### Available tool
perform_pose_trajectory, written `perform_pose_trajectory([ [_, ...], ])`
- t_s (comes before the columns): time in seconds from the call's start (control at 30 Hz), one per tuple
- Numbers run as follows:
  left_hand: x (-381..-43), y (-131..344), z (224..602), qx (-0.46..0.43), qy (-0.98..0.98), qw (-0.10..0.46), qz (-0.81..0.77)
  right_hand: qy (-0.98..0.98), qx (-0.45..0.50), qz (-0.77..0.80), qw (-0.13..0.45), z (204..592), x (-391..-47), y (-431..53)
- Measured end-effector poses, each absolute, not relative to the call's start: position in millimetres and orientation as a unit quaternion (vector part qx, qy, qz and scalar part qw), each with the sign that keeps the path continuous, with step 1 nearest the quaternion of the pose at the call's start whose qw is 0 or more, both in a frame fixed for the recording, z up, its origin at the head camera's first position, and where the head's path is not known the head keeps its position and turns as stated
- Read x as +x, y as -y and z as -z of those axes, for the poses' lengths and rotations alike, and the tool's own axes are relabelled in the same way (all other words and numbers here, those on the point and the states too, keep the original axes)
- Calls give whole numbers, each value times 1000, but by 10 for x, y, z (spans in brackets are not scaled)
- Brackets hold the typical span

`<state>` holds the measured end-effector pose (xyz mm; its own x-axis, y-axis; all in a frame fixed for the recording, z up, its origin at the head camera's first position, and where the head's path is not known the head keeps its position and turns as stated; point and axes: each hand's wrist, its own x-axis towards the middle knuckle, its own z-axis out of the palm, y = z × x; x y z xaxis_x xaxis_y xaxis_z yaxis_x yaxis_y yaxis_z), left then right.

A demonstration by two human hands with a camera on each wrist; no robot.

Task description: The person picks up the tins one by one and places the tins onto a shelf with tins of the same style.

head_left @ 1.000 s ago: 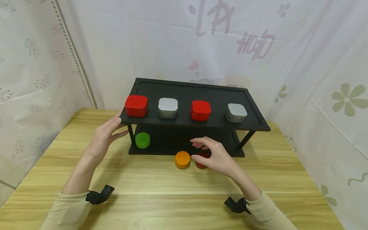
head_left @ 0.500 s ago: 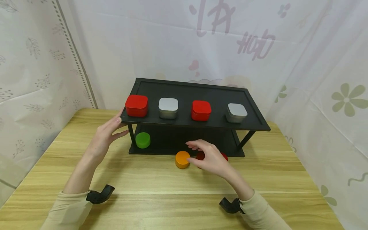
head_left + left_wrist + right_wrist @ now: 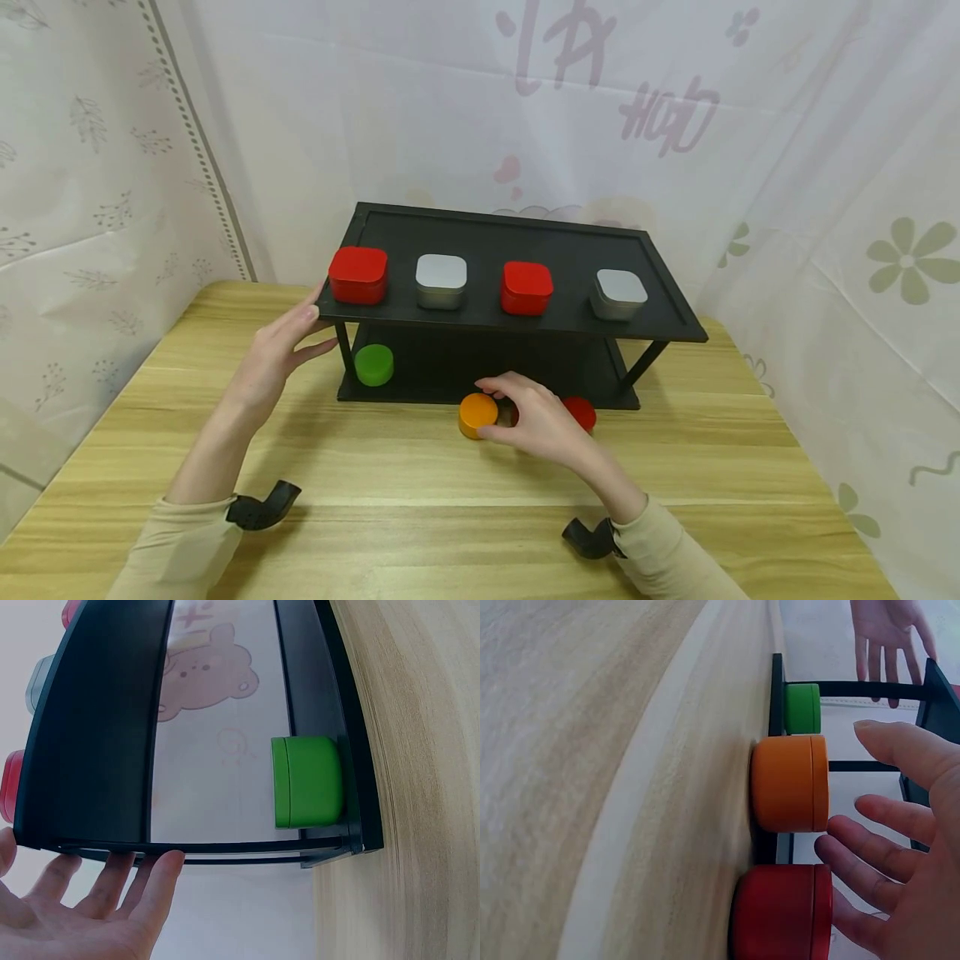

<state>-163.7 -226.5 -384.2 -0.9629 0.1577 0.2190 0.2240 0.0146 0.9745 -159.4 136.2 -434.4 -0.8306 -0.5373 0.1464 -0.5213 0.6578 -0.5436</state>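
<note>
Right fingers (image 3: 896, 816): hovering unclenched by round orange tin (image 3: 787, 784).
Left fingers (image 3: 154, 900): touching black two-tier rack (image 3: 495, 232), uncurled.
Gap to tin: narrowing, making grasping possible.

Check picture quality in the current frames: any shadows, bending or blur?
Head: fairly even light, with soft shadow beside the left forearm on the table; left wrist: the black shelf has visibly bowed edges; right wrist: nearest table grain looks soft, the orange container clearer.
</note>
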Motion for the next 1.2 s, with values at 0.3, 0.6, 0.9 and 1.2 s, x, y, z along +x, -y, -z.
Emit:
perform_pose_trajectory([
  [0.3,-1635,2269,3837,-133,712,24,689,-921,-288,261,12,4378,-1616,-1280],
  [0.6,-1637,2263,3828,-133,710,18,692,-927,-280,248,21,4404,-1633,-1249],
  [0.9,-1632,2265,3829,-133,710,21,691,-929,-284,237,16,4437,-1644,-1234],
  [1.2,-1629,2258,3827,-133,717,24,683,-931,-274,240,6,4416,-1649,-1219],
])
